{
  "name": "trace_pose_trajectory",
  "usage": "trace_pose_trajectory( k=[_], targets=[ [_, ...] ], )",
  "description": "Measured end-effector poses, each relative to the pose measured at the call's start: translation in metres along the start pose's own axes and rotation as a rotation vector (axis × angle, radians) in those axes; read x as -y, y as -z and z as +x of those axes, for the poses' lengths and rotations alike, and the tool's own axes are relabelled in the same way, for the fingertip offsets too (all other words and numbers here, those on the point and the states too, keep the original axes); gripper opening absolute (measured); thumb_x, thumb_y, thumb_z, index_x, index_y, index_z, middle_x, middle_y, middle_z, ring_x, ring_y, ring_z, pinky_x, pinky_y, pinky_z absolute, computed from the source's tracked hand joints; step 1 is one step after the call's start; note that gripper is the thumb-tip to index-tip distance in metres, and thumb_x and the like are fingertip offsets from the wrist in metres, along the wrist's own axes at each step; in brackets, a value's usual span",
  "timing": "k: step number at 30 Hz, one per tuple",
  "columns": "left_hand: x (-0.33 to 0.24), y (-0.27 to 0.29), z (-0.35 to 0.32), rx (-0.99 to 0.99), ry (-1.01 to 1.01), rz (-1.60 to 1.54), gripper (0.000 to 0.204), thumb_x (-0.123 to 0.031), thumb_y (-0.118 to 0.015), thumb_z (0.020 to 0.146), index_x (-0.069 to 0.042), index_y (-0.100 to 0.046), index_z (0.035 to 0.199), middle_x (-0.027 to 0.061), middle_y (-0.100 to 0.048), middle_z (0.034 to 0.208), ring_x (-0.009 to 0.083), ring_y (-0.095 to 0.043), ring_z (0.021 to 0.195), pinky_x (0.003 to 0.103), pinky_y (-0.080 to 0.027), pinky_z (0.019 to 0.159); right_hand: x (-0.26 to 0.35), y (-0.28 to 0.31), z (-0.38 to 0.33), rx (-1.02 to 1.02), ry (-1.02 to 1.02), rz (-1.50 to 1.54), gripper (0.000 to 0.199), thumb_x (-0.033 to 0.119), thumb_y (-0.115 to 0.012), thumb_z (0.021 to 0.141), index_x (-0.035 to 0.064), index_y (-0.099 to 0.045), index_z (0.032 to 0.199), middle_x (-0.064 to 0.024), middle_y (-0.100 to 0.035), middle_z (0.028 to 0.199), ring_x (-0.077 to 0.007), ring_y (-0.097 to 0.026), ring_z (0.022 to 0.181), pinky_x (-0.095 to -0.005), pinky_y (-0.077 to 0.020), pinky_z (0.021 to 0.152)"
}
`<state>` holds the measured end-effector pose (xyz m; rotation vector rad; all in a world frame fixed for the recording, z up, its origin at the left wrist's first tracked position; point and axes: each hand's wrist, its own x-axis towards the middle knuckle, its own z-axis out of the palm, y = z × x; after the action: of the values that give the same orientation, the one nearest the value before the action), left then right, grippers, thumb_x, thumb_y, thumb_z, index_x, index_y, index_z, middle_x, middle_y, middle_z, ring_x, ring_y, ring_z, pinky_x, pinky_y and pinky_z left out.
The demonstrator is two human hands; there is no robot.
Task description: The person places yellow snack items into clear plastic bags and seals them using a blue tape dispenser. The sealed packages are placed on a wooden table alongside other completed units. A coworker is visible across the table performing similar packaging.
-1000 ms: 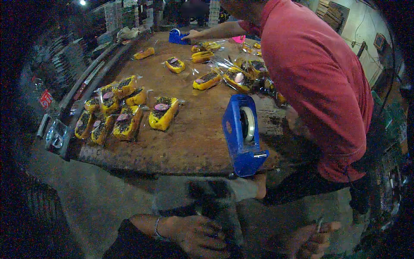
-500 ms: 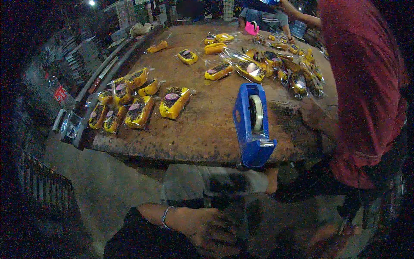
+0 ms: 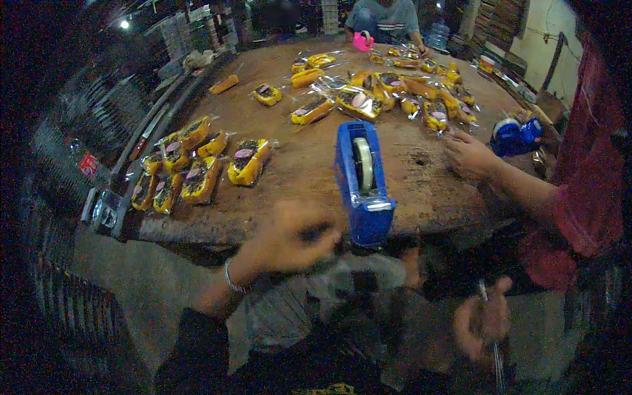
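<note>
Raised since the earlier frame: left hand (image 3: 286, 238). Right hand (image 3: 486, 321), low: grip closed on a thin shiny strip (image 3: 484, 289). Left grip: blurred, part-curled, contents could not be told; hung just beside the blue tape dispenser (image 3: 351, 181), worktop (image 3: 303, 184) near edge. Wrapped yellow buns (image 3: 201, 179) lay beyond. Step, as judged: a reach; next move called for free fingertips.

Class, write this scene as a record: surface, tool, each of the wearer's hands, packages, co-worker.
Surface: brown wooden table
Tool: blue plastic tape dispenser near the front edge
Left hand: blurred, beside the dispenser, contact unclear
Right hand: holding a thin silvery item
Packages: yellow oblong rolls, dark-topped, in clear film
Co-worker: red sleeve, bare hand near the rolls
</note>
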<state>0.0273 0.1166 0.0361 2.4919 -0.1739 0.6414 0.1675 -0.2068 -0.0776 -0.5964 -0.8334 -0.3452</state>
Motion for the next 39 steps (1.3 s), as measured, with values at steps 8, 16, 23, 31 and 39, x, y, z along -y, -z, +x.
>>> trace_pose_trajectory(
  k=[8,16,23,31,39],
  targets=[
    [0.178,0.01,0.138,-0.241,0.401,0.381,0.042,-0.031,-0.061,0.079,0.0,-0.06,0.106,0.0215,-0.062,0.105,0.0334,-0.061,0.097,0.043,-0.047,0.084,-0.074,0.005,-0.138,-0.02,-1.039,-0.097,0.039,0.039,-0.047,0.093,0.0028,-0.061,0.096,-0.0064,-0.062,0.091,-0.0177,-0.058,0.08,-0.0298,-0.0466,0.074],
    [0.31,-0.022,0.179,-0.002,0.258,0.69,0.051,-0.036,-0.068,0.073,0.003,-0.061,0.106,0.02,-0.062,0.102,0.034,-0.057,0.097,0.041,-0.044,0.084,-0.007,-0.048,-0.193,0.185,-1.279,-0.335,0.037,0.036,-0.046,0.095,0.005,-0.061,0.108,-0.0038,-0.062,0.099,-0.0142,-0.056,0.085,-0.0305,-0.0447,0.079],
    [0.308,0.005,0.17,0.227,0.568,0.08,0.046,-0.026,-0.073,0.068,0.002,-0.062,0.103,0.0121,-0.063,0.089,0.0218,-0.059,0.078,0.034,-0.047,0.065,0.009,-0.022,-0.136,0.115,-1.42,-0.756,0.041,0.041,-0.046,0.095,0.0056,-0.062,0.11,-0.0049,-0.062,0.093,-0.0138,-0.055,0.087,-0.0293,-0.0441,0.076],
    [0.214,0.046,0.125,-0.141,0.642,-0.185,0.04,-0.017,-0.072,0.069,-0.001,-0.057,0.102,0.0072,-0.062,0.087,0.0155,-0.06,0.073,0.03,-0.048,0.059,-0.036,-0.027,-0.117,0.224,-0.991,-0.713,0.029,0.026,-0.047,0.096,0.0032,-0.064,0.102,-0.0068,-0.065,0.098,-0.0153,-0.057,0.095,-0.0305,-0.0433,0.085],
    [0.128,0.097,0.03,-0.406,0.485,-0.824,0.036,-0.014,-0.063,0.078,0.001,-0.053,0.109,0.0087,-0.063,0.095,0.0192,-0.062,0.081,0.03,-0.052,0.075,-0.044,-0.074,-0.115,0.129,-1.01,-0.672,0.026,0.021,-0.048,0.094,0.0044,-0.062,0.108,-0.0028,-0.062,0.087,-0.014,-0.056,0.08,-0.0287,-0.0447,0.075]
  ],
)
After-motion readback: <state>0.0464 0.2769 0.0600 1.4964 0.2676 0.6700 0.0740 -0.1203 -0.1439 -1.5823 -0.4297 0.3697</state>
